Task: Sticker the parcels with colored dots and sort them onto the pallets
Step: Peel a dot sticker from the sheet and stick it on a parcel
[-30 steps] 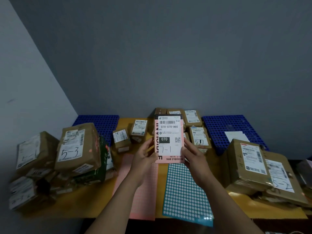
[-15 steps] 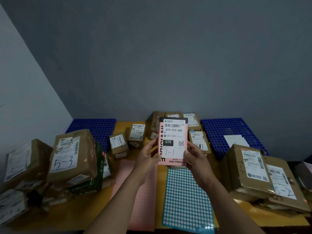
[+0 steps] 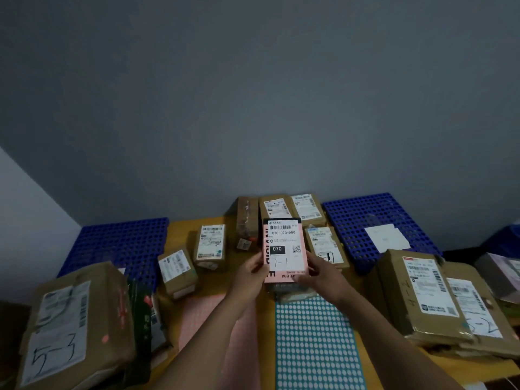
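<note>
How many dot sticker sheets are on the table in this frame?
2. The pink sheet lies near the table's front, left of centre; the teal sheet lies to its right. More could be hidden from view.

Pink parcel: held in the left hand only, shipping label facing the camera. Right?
Not quite. The head view shows both hands holding the pink parcel: left hand on one edge, right hand on the other. The label does face the camera.
</note>
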